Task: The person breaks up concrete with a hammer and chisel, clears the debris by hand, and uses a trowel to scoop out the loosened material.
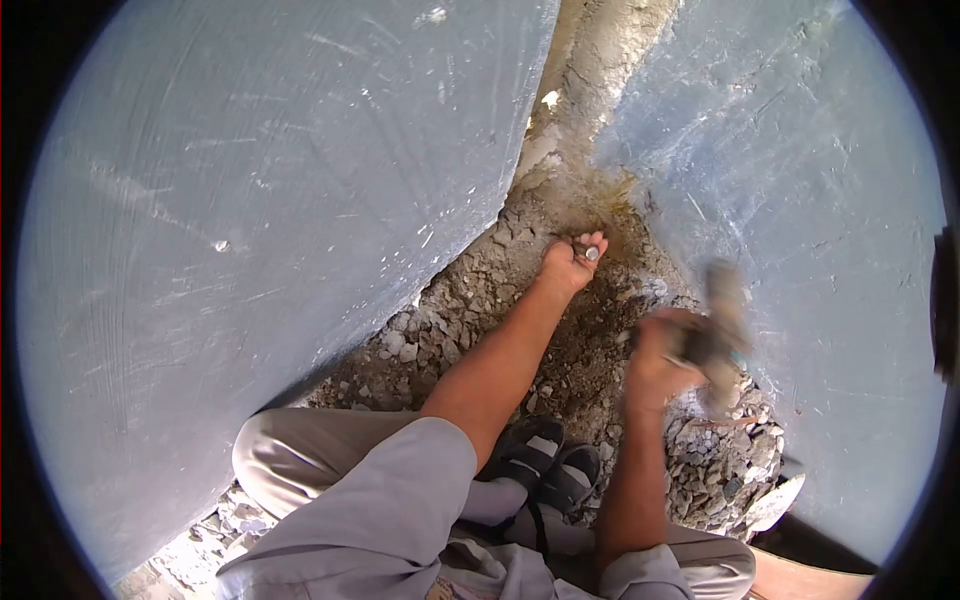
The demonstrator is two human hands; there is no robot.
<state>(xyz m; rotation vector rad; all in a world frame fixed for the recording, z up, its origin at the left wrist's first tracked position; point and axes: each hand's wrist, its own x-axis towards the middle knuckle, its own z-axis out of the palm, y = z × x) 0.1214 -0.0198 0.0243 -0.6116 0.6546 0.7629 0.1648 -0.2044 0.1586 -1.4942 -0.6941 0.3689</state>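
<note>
My left hand (568, 264) is closed around a metal chisel (592, 254), whose round struck end faces up at me. The chisel's tip is hidden below the hand, where broken masonry and soil fill the corner. To the right and nearer my body, my right hand (652, 368) grips a hammer (724, 292). Motion smears the hammer, and its head stands apart from the chisel. Under both hands lies loose rubble (500, 262) with dark, crumbly earth (580, 345) in the middle.
Scuffed grey-blue wall faces rise on the left (290, 180) and right (830, 240), meeting a rough bare strip (590, 70) at the back. My sandalled feet (535, 445) rest on the debris between my knees. A shallow curved pan (810, 580) shows at bottom right.
</note>
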